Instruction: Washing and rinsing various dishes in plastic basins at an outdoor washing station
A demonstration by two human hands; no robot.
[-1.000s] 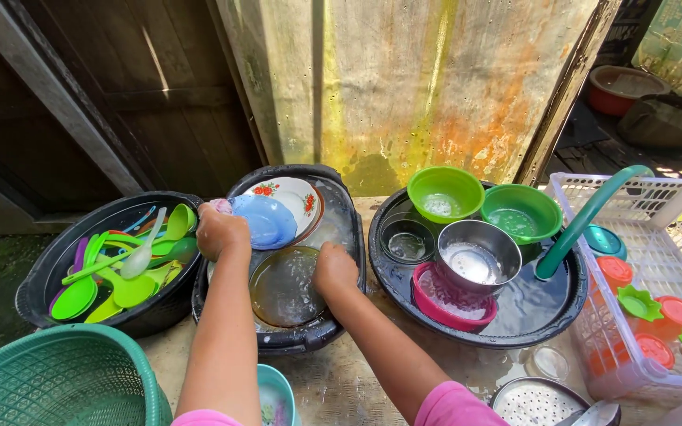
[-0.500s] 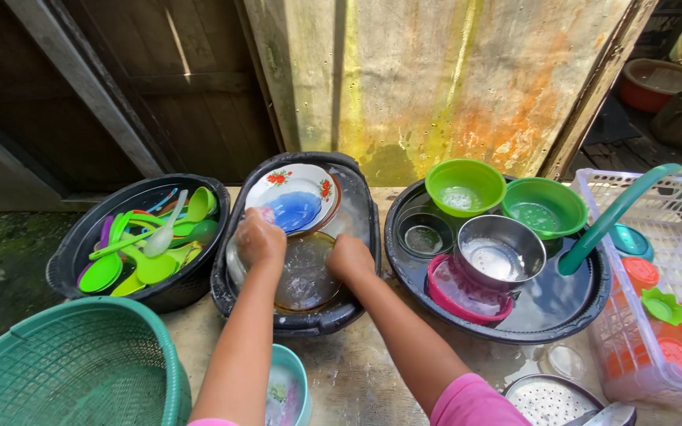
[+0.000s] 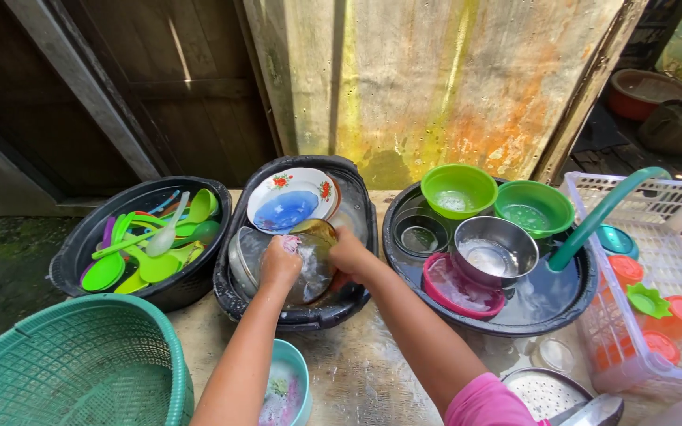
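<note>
Teal plastic: a woven basket (image 3: 73, 367) sits lower left, mouth up. Beyond it, a black tub (image 3: 73, 264) holds green and purple spoons and ladles. Middle black basin (image 3: 234, 296): a white plate with a blue centre and red flowers (image 3: 294, 201) leans at the far side; the brownish glass plate (image 3: 313, 260) is tilted up on edge inside. Left hand (image 3: 280, 264) is closed on a small wet cloth (image 3: 291, 243), pressed to the plate's face. Right hand (image 3: 349, 252) grips the plate's right rim. Change noted: against the frames a second ago, the glass plate lay flatter in the basin; it is now raised and both hands have closed in on it, so scrubbing looks under way. Right: round black tub (image 3: 404, 268) with two green bowls (image 3: 459, 189), steel bowl (image 3: 495, 252), pink lid (image 3: 455, 288), teal hose (image 3: 601, 217). Far right, white crate (image 3: 633, 359).
</note>
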